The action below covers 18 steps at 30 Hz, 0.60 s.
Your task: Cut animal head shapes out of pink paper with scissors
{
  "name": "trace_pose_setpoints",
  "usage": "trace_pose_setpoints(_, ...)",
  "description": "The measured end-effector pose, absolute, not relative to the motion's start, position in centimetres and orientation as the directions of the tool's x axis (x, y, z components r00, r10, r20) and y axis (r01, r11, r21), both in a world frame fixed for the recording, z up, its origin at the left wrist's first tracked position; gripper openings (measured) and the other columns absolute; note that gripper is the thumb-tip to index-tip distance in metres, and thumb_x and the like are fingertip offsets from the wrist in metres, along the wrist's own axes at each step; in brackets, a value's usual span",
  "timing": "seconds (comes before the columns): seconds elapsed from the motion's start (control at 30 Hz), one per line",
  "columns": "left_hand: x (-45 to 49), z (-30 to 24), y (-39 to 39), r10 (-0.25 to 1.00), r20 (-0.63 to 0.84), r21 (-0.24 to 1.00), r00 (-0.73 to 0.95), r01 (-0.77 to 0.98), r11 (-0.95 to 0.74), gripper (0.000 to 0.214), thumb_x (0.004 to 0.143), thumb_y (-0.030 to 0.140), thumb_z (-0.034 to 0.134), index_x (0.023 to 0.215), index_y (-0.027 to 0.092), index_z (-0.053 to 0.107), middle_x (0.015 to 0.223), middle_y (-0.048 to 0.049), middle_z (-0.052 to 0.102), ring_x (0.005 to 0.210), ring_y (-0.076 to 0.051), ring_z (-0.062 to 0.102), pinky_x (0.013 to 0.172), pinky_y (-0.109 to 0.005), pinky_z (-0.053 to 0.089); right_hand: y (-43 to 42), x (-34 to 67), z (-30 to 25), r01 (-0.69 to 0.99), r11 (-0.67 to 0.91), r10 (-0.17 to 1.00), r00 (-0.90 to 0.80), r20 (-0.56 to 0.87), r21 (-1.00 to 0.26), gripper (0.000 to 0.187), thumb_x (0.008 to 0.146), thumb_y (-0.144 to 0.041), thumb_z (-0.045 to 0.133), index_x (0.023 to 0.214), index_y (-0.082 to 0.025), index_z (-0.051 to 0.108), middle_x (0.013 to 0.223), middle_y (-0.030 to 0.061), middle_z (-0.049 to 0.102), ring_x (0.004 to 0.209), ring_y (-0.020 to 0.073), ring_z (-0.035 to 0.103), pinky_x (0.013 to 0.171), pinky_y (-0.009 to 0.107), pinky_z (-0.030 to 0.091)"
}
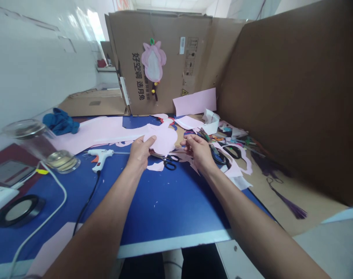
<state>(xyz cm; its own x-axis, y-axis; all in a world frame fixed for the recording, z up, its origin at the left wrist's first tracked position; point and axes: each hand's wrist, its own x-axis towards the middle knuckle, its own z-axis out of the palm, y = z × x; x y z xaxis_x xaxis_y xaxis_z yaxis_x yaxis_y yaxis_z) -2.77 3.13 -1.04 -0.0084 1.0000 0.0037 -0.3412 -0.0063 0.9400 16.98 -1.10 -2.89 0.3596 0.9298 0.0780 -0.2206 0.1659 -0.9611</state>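
My left hand (139,153) grips a pink cutout with a wavy, cloud-like outline (165,140), thumb on top, holding it above the blue table (165,209). Just right of the cutout is my right hand (199,151), its thumb and fingertips pinched together; whatever they hold, if anything, is too small to make out. Black-handled scissors (170,163) lie under the cutout, partly hidden by it. A pink scrap (156,167) rests beside them. On the left, a white glue gun (102,158) lies with its black cord running toward me.
A large pink sheet (97,133) spreads across the back left. Pink offcuts (246,161) and a second pair of scissors (233,152) clutter the right. Cardboard walls (170,35) enclose the back and right; a pink ornament (153,64) hangs there. A glass jar (42,141) and black tape roll (19,211) sit left.
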Motion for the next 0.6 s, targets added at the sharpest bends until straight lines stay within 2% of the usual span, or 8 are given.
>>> trace_pose_setpoints(0.13,-4.8,-0.3,4.7,0.985,0.030,0.884,-0.168,-0.455,-0.105,0.024,0.077,0.025,0.082,0.099,0.018,0.073,0.092,-0.0061,0.078,0.075,-0.019,0.074,0.066,-0.029,0.060,-1.2,17.0,-2.9,-0.122,0.193,0.923,0.358,0.139,-0.974,0.031,0.078,-0.048,0.078,0.093,-0.022,0.070,0.079,0.0019,0.075,0.056,0.0121,0.056,0.052,0.024,0.042)
trace_pose_setpoints(0.27,-6.6,0.0,5.9,0.958,-0.091,0.790,-0.273,-0.605,-0.097,0.021,0.088,0.021,0.072,0.108,0.022,0.071,0.095,-0.0050,0.079,0.075,-0.015,0.072,0.058,-0.021,0.054,-1.5,16.8,-3.4,0.210,0.223,0.938,0.221,0.268,-0.952,0.012,0.081,-0.036,0.074,0.082,-0.024,0.074,0.070,0.0004,0.072,0.058,0.0156,0.056,0.055,0.027,0.041)
trace_pose_setpoints(0.33,-7.0,-0.1,6.2,0.940,-0.178,0.750,-0.290,-0.658,-0.061,0.018,0.090,0.020,0.068,0.109,0.021,0.071,0.095,-0.0057,0.079,0.075,-0.015,0.072,0.054,-0.019,0.051,-1.8,16.4,-3.8,0.409,0.251,0.937,0.126,0.326,-0.878,0.005,0.080,-0.030,0.076,0.077,-0.026,0.075,0.069,0.0005,0.072,0.062,0.0180,0.059,0.057,0.029,0.039)
trace_pose_setpoints(0.43,-7.0,-0.3,6.2,0.931,-0.239,0.721,-0.277,-0.692,-0.021,0.017,0.091,0.019,0.067,0.107,0.021,0.070,0.093,-0.0060,0.078,0.075,-0.015,0.072,0.054,-0.020,0.051,-2.3,15.7,-4.3,0.645,0.298,0.930,-0.030,0.366,-0.704,0.004,0.079,-0.026,0.080,0.081,-0.028,0.079,0.080,0.0026,0.075,0.073,0.0216,0.063,0.063,0.031,0.038)
trace_pose_setpoints(0.53,-6.8,-0.4,6.0,0.932,-0.243,0.702,-0.269,-0.711,-0.022,0.019,0.090,0.018,0.068,0.109,0.021,0.070,0.089,-0.0058,0.077,0.073,-0.016,0.071,0.055,-0.022,0.053,-2.6,15.4,-4.4,0.773,0.328,0.929,-0.158,0.336,-0.544,0.011,0.082,-0.029,0.079,0.094,-0.029,0.080,0.095,0.0057,0.074,0.082,0.0237,0.065,0.066,0.032,0.040)
trace_pose_setpoints(0.6,-6.6,-0.2,5.8,0.934,-0.242,0.683,-0.262,-0.730,-0.028,0.021,0.089,0.017,0.069,0.109,0.020,0.069,0.088,-0.0054,0.077,0.071,-0.015,0.070,0.054,-0.021,0.052,-2.7,15.3,-4.3,0.803,0.327,0.933,-0.190,0.305,-0.499,0.017,0.084,-0.029,0.079,0.101,-0.029,0.080,0.102,0.0070,0.074,0.085,0.0242,0.066,0.068,0.032,0.040)
